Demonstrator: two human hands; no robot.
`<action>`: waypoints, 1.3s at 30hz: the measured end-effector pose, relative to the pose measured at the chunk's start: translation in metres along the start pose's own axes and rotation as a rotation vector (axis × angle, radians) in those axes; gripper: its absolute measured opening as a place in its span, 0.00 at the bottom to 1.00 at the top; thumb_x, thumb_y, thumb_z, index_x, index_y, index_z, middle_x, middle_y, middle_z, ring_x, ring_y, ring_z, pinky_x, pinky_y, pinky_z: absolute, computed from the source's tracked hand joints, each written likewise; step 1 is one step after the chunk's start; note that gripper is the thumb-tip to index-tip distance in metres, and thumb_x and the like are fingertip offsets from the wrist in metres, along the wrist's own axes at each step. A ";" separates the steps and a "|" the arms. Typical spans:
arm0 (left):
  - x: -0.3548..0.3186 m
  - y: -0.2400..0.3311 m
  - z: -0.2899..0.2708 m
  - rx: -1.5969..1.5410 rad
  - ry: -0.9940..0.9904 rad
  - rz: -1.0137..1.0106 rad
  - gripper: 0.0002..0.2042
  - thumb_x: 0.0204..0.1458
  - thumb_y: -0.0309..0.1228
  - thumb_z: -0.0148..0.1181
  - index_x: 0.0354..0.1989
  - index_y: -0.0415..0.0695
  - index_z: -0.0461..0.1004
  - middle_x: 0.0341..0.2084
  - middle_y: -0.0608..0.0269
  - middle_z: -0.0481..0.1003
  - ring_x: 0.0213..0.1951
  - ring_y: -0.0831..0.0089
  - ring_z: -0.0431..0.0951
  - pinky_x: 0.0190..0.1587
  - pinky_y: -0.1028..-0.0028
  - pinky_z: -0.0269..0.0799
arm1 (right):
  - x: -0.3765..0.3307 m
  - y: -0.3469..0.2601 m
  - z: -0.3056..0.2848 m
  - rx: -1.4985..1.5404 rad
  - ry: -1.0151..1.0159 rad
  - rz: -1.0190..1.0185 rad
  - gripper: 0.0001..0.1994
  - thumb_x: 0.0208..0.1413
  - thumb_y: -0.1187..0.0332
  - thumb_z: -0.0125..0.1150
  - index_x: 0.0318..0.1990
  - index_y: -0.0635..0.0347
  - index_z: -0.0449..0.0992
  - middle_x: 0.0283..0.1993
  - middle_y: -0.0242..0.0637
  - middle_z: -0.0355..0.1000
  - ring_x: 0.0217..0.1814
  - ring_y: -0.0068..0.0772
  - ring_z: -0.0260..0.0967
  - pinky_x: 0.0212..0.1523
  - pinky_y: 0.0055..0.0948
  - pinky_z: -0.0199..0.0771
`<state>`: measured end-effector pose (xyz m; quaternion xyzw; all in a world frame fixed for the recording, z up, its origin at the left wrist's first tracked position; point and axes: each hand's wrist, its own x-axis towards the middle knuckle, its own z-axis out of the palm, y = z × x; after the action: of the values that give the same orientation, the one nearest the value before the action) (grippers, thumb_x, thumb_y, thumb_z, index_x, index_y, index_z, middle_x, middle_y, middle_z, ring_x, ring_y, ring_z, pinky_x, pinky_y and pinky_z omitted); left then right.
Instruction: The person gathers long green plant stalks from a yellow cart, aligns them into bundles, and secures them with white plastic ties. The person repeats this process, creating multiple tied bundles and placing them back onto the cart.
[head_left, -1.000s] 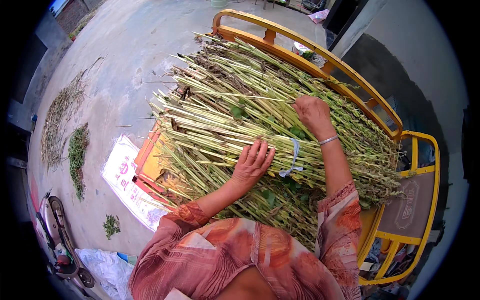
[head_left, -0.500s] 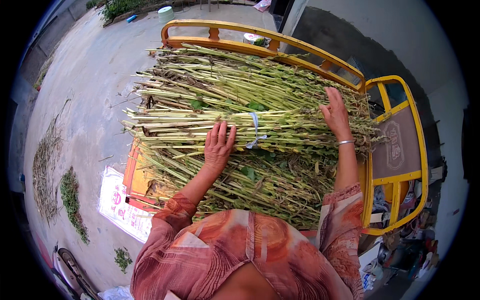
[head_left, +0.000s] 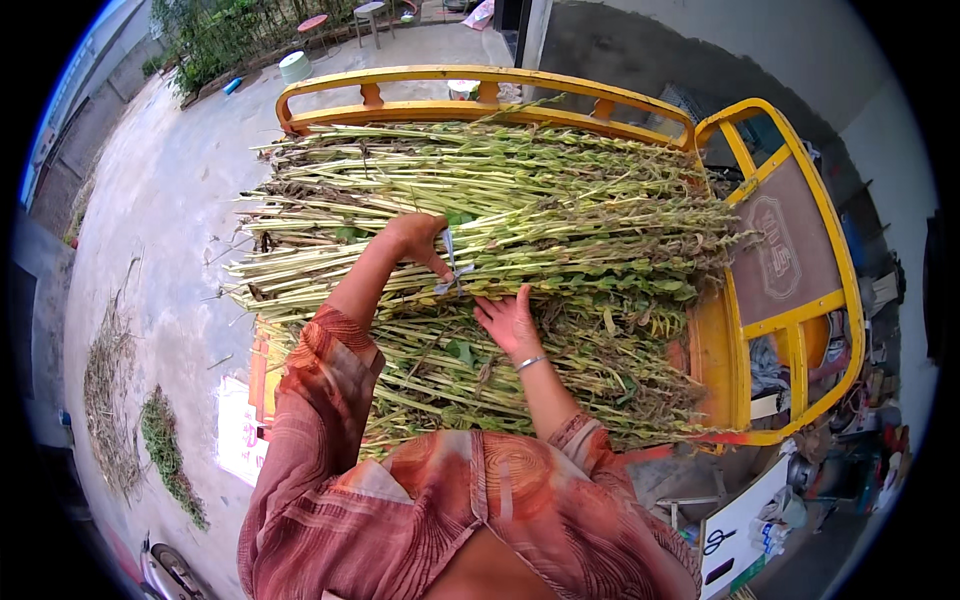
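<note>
Cut green-yellow stalks with seed pods lie in bundles on the yellow cargo bed. A pale blue strip (head_left: 450, 262) ties the middle bundle of stalks (head_left: 590, 245) around its waist. My left hand (head_left: 418, 240) grips this bundle just left of the strip, thumb on the near side and fingers curled over the top. At the bundle's near edge, right of the strip, my right hand (head_left: 511, 323) is palm up with fingers spread, fingertips touching the stalks. A silver bracelet (head_left: 530, 362) circles my right wrist. More stalks (head_left: 480, 385) lie on the near side.
A yellow side rail (head_left: 480, 75) runs along the far side, and a yellow frame with a brown panel (head_left: 790, 235) stands at the right. A printed white sack (head_left: 238, 430) lies at the left. Scissors (head_left: 715, 541) rest on a white board at lower right.
My left hand has turned and curled around the bundle by the tie. My right hand has left the podded end and come left to the near edge. The view has shifted.
</note>
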<state>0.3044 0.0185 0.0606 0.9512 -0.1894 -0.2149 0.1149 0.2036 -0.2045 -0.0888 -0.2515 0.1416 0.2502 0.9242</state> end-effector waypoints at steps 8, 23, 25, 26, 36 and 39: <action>-0.143 0.144 -0.032 0.296 0.512 -0.127 0.39 0.19 0.45 0.75 0.47 0.46 0.68 0.36 0.56 0.68 0.42 0.55 0.70 0.46 0.60 0.66 | -0.071 -0.022 0.075 0.038 -0.403 -0.090 0.63 0.22 0.25 0.59 0.67 0.50 0.45 0.70 0.34 0.46 0.71 0.41 0.43 0.69 0.50 0.43; -0.346 0.264 -0.057 0.681 1.100 -0.408 0.26 0.36 0.34 0.61 0.50 0.49 0.71 0.32 0.57 0.71 0.34 0.64 0.70 0.36 0.69 0.65 | -0.129 -0.025 0.190 -0.291 -0.818 0.003 0.56 0.29 0.23 0.49 0.66 0.46 0.50 0.68 0.30 0.50 0.68 0.37 0.46 0.66 0.49 0.47; -0.366 0.264 -0.015 0.659 1.162 -0.520 0.23 0.41 0.34 0.56 0.51 0.52 0.71 0.38 0.53 0.71 0.37 0.65 0.70 0.37 0.71 0.65 | -0.133 0.006 0.166 -0.323 -0.799 0.124 0.55 0.30 0.25 0.50 0.66 0.47 0.51 0.68 0.30 0.51 0.68 0.36 0.47 0.65 0.48 0.49; -0.374 0.267 0.005 0.611 1.207 -0.561 0.22 0.43 0.34 0.53 0.51 0.52 0.72 0.39 0.51 0.71 0.37 0.65 0.70 0.37 0.72 0.65 | -0.137 0.016 0.151 -0.343 -0.783 0.158 0.54 0.31 0.25 0.51 0.66 0.47 0.51 0.67 0.30 0.51 0.67 0.36 0.48 0.65 0.47 0.50; -0.511 0.264 0.157 0.261 1.258 -0.935 0.27 0.41 0.37 0.57 0.55 0.49 0.68 0.46 0.45 0.69 0.42 0.59 0.70 0.40 0.67 0.66 | -0.199 0.151 0.093 -0.468 -0.801 0.430 0.48 0.37 0.32 0.56 0.64 0.49 0.54 0.64 0.29 0.56 0.64 0.33 0.54 0.60 0.42 0.59; -0.571 0.256 0.197 0.082 1.233 -0.987 0.39 0.32 0.42 0.67 0.58 0.44 0.64 0.49 0.45 0.66 0.45 0.57 0.68 0.42 0.63 0.65 | -0.224 0.218 0.106 -0.485 -0.859 0.523 0.46 0.39 0.34 0.58 0.64 0.49 0.55 0.63 0.29 0.57 0.63 0.33 0.56 0.59 0.41 0.61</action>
<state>-0.3417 -0.0051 0.1726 0.8764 0.3444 0.3319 0.0556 -0.0853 -0.0727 0.0008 -0.2890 -0.2516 0.5764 0.7217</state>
